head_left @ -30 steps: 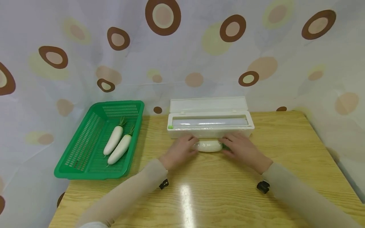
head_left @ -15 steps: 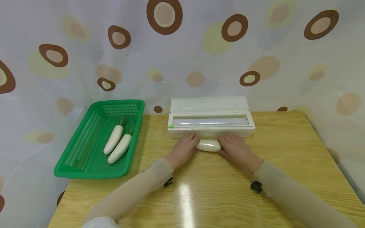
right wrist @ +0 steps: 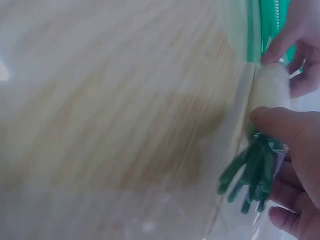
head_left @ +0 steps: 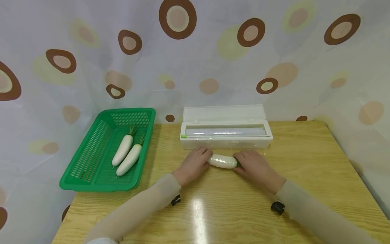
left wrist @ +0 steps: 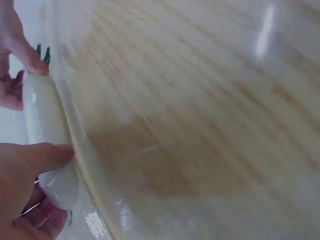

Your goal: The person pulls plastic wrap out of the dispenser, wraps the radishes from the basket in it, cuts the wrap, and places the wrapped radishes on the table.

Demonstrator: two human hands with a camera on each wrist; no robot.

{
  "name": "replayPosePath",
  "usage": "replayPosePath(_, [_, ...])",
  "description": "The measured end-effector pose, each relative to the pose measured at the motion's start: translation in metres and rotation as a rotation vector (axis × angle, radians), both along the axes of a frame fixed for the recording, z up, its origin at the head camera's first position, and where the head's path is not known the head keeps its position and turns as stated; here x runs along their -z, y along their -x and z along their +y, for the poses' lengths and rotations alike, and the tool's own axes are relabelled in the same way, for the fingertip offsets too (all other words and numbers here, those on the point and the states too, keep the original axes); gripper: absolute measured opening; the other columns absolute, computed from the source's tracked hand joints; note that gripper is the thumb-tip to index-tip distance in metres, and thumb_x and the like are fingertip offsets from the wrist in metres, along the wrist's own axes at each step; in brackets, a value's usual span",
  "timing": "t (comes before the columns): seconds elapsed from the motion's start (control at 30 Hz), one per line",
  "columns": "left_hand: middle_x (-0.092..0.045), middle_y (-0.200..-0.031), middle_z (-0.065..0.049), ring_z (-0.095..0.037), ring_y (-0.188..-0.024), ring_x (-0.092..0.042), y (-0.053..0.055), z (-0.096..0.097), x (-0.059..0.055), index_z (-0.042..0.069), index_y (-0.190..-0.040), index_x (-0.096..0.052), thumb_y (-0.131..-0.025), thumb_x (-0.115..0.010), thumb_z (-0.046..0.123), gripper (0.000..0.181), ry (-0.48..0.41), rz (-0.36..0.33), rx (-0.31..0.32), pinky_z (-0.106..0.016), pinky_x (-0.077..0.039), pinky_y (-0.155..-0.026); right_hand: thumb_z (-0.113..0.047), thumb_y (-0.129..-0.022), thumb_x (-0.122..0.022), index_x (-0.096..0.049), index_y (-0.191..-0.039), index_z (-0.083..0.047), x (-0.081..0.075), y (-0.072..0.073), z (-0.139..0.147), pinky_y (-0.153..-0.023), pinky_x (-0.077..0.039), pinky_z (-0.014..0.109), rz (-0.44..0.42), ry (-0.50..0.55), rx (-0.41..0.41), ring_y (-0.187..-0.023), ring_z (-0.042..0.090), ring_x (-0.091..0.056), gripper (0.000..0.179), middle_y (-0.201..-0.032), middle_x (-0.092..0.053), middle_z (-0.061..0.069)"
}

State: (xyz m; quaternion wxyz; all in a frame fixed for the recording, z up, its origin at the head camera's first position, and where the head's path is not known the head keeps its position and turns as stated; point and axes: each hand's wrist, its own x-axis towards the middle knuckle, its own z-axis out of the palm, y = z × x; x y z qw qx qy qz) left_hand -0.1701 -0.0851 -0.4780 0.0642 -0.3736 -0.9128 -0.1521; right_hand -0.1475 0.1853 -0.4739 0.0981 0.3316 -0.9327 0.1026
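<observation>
A white radish [head_left: 223,161] with shiny cling film round it is held level, just in front of the film box. My left hand [head_left: 196,162] grips its left, root end; in the left wrist view the thumb [left wrist: 55,155] lies on top and the fingers are curled beneath. On the other end, my right hand [head_left: 255,168] pinches it near the green leaf stalks [right wrist: 254,172], which stick out past the thumb in the right wrist view. Film wrinkles around the root end. Whether the radish touches the table cannot be told.
The white cling film box [head_left: 226,143] stands at the table's back with its lid [head_left: 223,113] up and a film roll [head_left: 225,131] inside. At left, a green basket [head_left: 68,169] holds two white radishes [head_left: 129,161]. A patterned curtain [head_left: 195,61] closes off the back.
Both hands have shifted the radish a little, most recently away from the film box towards me. It now lies slightly slanted, its leaf end nearer me. The box and basket stay put.
</observation>
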Motion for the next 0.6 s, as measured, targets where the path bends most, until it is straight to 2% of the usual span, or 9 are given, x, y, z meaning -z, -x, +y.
replayPosePath(0.23, [-0.067,-0.119,-0.008,-0.025,-0.113,-0.060,-0.009,-0.003,0.010,0.005,-0.124,-0.067,-0.095,-0.078,0.015,0.032,0.015,-0.023,0.013,-0.035,-0.051,-0.101,-0.025,-0.090,-0.083,-0.066,-0.120,-0.001,0.004,-0.010,0.001,-0.090,-0.049,0.047,-0.056,-0.004,0.003,-0.103,0.030,-0.063,0.042,-0.111,-0.070,0.011])
replayPosePath(0.47, [-0.068,-0.123,-0.009,-0.024,-0.115,-0.060,-0.026,-0.007,0.005,0.004,-0.130,-0.066,-0.096,-0.077,0.020,0.039,0.017,-0.122,0.015,-0.035,-0.050,-0.103,-0.027,-0.088,-0.085,-0.070,-0.118,-0.005,0.004,-0.017,0.008,-0.089,-0.049,0.047,-0.090,0.031,-0.043,-0.098,0.025,-0.064,0.039,-0.105,-0.071,0.004])
replayPosePath(0.6, [-0.068,-0.124,-0.008,-0.024,-0.116,-0.059,-0.036,-0.009,0.005,0.005,-0.132,-0.066,-0.098,-0.075,0.024,0.041,0.023,-0.153,0.029,-0.035,-0.049,-0.106,-0.027,-0.088,-0.085,-0.070,-0.119,-0.006,0.004,-0.024,0.013,-0.089,-0.050,0.046,-0.114,0.048,-0.073,-0.098,0.023,-0.065,0.040,-0.106,-0.071,0.003])
